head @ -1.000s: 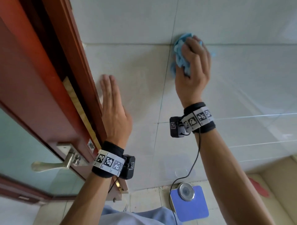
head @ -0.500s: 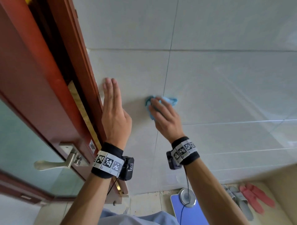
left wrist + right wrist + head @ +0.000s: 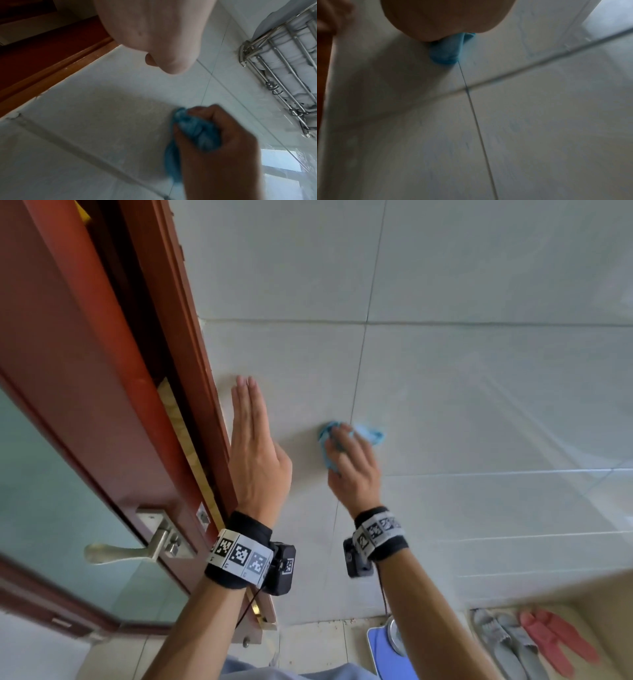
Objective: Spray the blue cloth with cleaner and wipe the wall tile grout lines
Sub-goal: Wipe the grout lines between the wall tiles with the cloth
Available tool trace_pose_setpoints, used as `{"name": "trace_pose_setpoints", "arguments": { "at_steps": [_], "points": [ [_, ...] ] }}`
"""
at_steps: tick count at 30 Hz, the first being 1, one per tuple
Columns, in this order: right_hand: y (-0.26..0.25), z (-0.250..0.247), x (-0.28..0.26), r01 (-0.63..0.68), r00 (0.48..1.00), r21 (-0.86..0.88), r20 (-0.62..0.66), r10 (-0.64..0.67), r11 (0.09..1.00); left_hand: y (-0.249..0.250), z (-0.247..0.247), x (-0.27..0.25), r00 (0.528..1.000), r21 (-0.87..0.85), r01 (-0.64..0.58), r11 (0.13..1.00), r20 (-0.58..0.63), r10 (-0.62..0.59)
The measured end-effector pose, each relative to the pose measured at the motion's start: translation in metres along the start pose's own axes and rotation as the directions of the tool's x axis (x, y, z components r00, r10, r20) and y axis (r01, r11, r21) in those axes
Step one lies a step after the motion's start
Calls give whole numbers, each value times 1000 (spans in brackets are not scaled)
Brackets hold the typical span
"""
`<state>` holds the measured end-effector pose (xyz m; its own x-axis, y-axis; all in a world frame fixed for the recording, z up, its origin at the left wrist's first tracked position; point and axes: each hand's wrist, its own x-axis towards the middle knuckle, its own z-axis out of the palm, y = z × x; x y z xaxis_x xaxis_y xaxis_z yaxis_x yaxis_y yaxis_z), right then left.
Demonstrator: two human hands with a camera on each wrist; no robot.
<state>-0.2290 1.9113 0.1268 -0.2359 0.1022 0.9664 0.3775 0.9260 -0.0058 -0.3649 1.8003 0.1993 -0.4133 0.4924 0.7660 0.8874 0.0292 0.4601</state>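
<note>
Head view showed your right hand (image 3: 354,467) curled around the crumpled blue cloth (image 3: 368,433), pressing the wad against the pale glossy wall tiles (image 3: 479,405) right on the thin vertical grout line (image 3: 358,371), which is where the cloth needed to be for the wiping step; I'd judge you bunched it small so that the pressure fell on the narrow seam rather than spreading over the tile face. From the right wrist view, the cloth (image 3: 447,52) sat at the top end of that same seam (image 3: 474,116), just above where it crossed a horizontal grout line (image 3: 539,65), so the stretch below looked still to be done. Your left hand (image 3: 255,453) held nothing: its fingers were straight and together, palm towards the tile beside the reddish-brown wooden door frame (image 3: 171,337), probably as a brace, though whether it actually touched the wall I couldn't tell. By count you had two hands, one cloth, one vertical seam under work and at least three horizontal seams in sight. No spray bottle showed in any view. Off to the side there was one chrome wire wall rack (image 3: 281,70), one silver door handle (image 3: 137,546), one blue bathroom scale (image 3: 387,652), and on the floor a grey pair of slippers (image 3: 503,642) and a pink pair (image 3: 555,642)
</note>
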Motion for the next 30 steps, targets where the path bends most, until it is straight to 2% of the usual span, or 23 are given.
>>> {"name": "trace_pose_setpoints", "arguments": {
  "at_steps": [4, 6, 8, 10, 13, 15, 18, 23, 26, 30],
  "points": [
    [-8, 4, -74, 21, 952, 5, 305, -21, 1000, -2, 5, -16, 1000, 5, -25, 1000, 12, 25],
    [-11, -2, -82, -23, 940, 5, 339, 20, 1000, -2, 7, -23, 999, 0, -28, 1000, 28, 28],
    [-15, -7, -74, -61, 951, 12, 305, 55, 998, -1, 10, -29, 998, 5, -44, 999, 45, 44],
    [-23, -7, -61, -41, 952, 42, 304, 27, 998, 0, 12, -33, 997, 3, -59, 998, 56, 59],
    [-26, 0, -59, 66, 896, 112, 431, -109, 991, 6, 15, -37, 994, -7, -73, 997, 78, 73],
    [-20, 1, -69, 88, 859, 116, 494, -134, 989, 9, 17, -40, 993, -4, -76, 997, 86, 77],
    [-9, -7, -84, 37, 883, 26, 467, -45, 999, 11, 19, -39, 992, 5, -85, 996, 94, 84],
    [25, -44, -91, 26, 912, -59, 411, 1, 998, 18, 22, -38, 992, 27, -67, 997, 105, 64],
    [42, -72, -97, -137, 924, -151, 336, 181, 979, 26, 25, -38, 994, 30, -30, 999, 105, 27],
    [64, -106, -93, -322, 877, -169, 318, 361, 932, 43, 34, -42, 994, 43, 0, 999, 109, -4]
  ]
}}
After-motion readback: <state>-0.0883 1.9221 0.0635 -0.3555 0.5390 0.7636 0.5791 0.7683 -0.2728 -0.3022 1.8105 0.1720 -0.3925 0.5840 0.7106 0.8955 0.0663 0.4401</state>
